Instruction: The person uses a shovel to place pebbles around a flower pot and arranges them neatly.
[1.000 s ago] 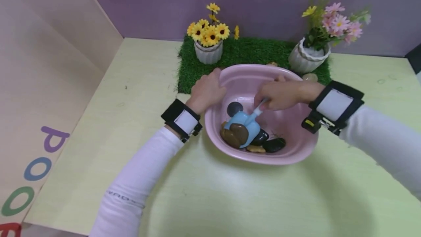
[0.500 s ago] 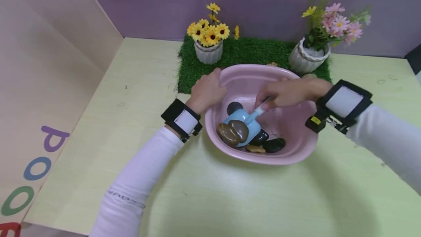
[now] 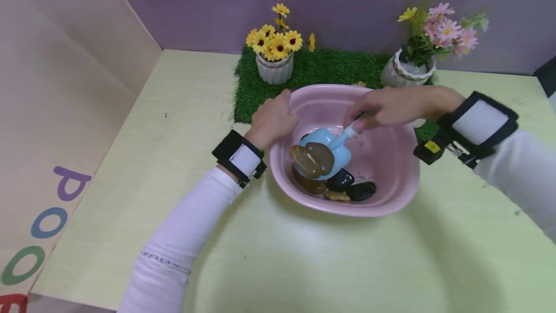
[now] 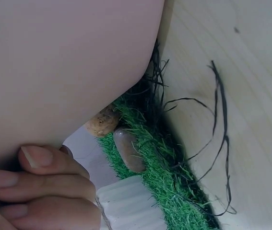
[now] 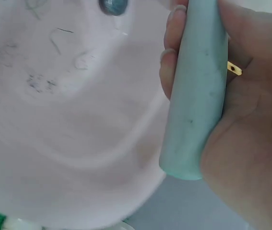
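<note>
My right hand [image 3: 384, 106] grips the handle of a light-blue toy shovel [image 3: 343, 157] inside a pink basin [image 3: 386, 177]. In the right wrist view the pale handle [image 5: 193, 96] lies across the palm with fingers curled round it. Two brown stones [image 3: 320, 158] rest on the scoop. Under and beside it in the basin are another brown stone [image 3: 312, 183], black stones [image 3: 361, 191] and a tan one [image 3: 337, 196]. My left hand [image 3: 274, 119] holds the basin's left rim; in the left wrist view its fingers [image 4: 49, 187] curl under the basin's outside.
Behind the basin lies an artificial grass mat [image 3: 336, 67] with a pot of yellow flowers [image 3: 275, 69] and a pot of pink flowers [image 3: 406, 71]. Stones [image 4: 128, 148] lie on the mat. A purple wall [image 3: 347, 8] stands behind the pale wooden table [image 3: 278, 264].
My right hand has moved right and slightly back, lifting the shovel with two brown stones on it. A brown stone beneath has come into view. My left hand stays on the rim.
</note>
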`<state>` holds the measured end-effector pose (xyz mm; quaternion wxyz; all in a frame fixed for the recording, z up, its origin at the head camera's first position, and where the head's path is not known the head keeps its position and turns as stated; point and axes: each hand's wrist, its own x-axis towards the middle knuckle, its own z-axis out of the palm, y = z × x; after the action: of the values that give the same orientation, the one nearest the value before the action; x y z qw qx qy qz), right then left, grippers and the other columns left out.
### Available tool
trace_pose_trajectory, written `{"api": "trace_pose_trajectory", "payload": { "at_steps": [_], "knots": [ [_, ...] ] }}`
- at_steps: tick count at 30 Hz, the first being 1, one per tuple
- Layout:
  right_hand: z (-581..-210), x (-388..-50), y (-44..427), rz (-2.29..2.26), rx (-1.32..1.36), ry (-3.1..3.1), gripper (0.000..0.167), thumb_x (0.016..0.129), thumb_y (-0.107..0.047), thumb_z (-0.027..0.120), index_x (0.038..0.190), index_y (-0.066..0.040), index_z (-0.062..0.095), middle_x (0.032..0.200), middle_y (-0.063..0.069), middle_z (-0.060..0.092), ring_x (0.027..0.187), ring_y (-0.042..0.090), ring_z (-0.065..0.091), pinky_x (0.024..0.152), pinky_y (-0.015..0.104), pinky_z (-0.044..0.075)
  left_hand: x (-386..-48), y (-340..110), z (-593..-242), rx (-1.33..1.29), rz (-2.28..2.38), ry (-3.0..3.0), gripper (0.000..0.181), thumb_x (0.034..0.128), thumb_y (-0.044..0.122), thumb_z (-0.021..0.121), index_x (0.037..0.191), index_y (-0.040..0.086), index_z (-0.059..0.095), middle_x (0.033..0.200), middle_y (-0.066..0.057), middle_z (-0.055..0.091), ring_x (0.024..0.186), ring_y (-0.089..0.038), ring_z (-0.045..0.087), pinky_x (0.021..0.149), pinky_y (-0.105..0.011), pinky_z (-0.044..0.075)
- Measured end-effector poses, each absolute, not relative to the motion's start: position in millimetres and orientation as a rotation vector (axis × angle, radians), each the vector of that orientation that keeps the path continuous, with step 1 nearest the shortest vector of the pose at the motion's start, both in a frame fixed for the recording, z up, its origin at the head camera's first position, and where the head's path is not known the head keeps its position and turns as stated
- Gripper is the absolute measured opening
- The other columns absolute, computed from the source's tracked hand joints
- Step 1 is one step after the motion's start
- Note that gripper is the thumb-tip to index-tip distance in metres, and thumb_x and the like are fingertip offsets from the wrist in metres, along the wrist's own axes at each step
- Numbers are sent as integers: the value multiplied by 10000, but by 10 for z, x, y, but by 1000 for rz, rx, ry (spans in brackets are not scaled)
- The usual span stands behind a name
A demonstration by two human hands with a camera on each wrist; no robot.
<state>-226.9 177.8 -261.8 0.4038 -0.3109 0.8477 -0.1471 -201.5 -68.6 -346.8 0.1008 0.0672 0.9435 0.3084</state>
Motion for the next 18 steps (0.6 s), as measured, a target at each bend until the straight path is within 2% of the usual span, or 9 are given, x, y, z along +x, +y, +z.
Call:
{"api": "trace_pose_trajectory", "payload": {
  "at_steps": [7,10,13,15,18],
  "knots": [
    [-2469,-2326,1812,-387,-730,2185,390,1008,-396,510,1332,-192,580,1321,48,591,1222,249,567,1032,568,445,-2028,-694,-3475,209,907,2780,430,914,165,529,1331,75,475,1029,-150,652,721,-244,677,538,-335,549],
    [-2421,-2381,1816,-404,-716,2189,395,1017,-384,495,1351,-186,567,1331,59,590,1234,255,560,1041,576,435,-2035,-696,-3482,214,923,2776,460,939,277,573,1347,88,473,1055,-150,656,731,-238,680,545,-333,552],
    [-2389,-2447,1819,-399,-709,2207,430,1022,-387,484,1388,-166,539,1336,63,594,1243,262,558,1050,588,426,-2035,-696,-3492,219,943,2779,562,921,410,623,1374,114,469,1085,-148,661,733,-227,686,546,-325,559],
    [-2373,-2493,1824,-388,-719,2222,440,1023,-385,484,1395,-156,533,1320,64,610,1228,260,571,1050,582,431,-2036,-693,-3497,211,956,2778,576,927,426,606,1399,129,460,1088,-152,664,725,-222,687,541,-325,562],
    [-2347,-2561,1835,-364,-737,2249,431,1028,-371,476,1388,-143,538,1294,56,631,1203,244,585,1045,560,446,-2035,-686,-3499,202,953,2786,481,974,343,511,1400,124,461,1042,-152,664,717,-221,686,539,-325,560]
  ]
}}
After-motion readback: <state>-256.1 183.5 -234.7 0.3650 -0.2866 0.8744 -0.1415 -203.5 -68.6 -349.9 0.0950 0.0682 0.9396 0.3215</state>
